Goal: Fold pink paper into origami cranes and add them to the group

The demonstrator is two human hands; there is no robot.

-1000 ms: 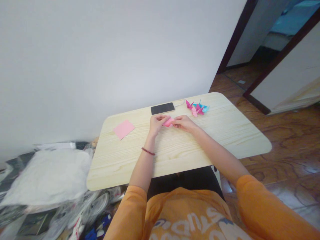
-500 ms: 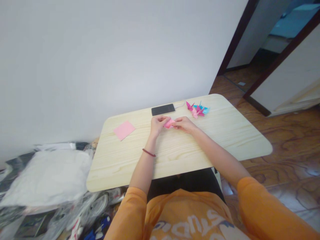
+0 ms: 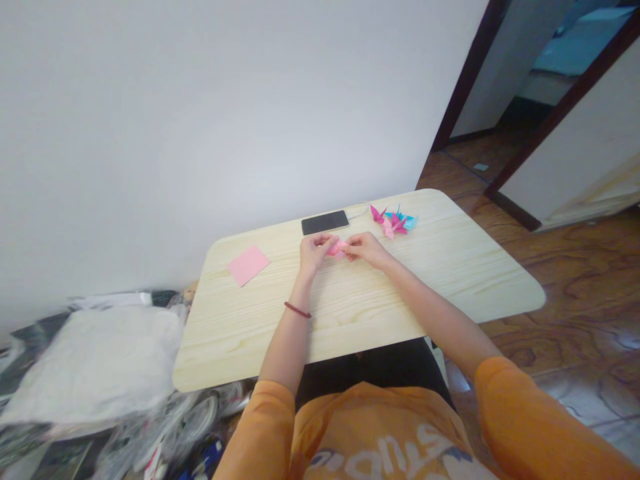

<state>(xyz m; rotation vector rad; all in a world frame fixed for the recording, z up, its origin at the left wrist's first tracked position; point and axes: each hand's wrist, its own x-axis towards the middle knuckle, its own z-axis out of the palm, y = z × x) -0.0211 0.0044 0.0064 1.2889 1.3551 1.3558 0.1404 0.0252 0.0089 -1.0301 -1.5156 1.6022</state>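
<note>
"Paper (image 3: 337,249), pink and folded small: who's holding it?"

"Both hands are. The left hand (image 3: 314,254) and the right hand (image 3: 365,249) are pinching it from either side, each closing narrowly, with the piece sitting between them above the wood-grain table (image 3: 235,333)."

"How is it handling?"

"Very light and fairly soft, I'd judge. It's likely crushing under a hard squeeze, so the firmer folded edges look like the place to hold, not any loose flap. The fingers are hiding much of it, so I can't tell its exact shape."

"What's around the hands?"

"A black smartphone (image 3: 325,223) is lying just beyond them, near the far edge, with a thin cable (image 3: 358,212) running toward a small pile of pink and blue origami cranes (image 3: 393,223). A square pink sheet (image 3: 249,265) is lying flat to the left, well apart from the hands. The near edge is sitting well away from them, so the tighter side is the far one, where the smartphone is lying."
</note>
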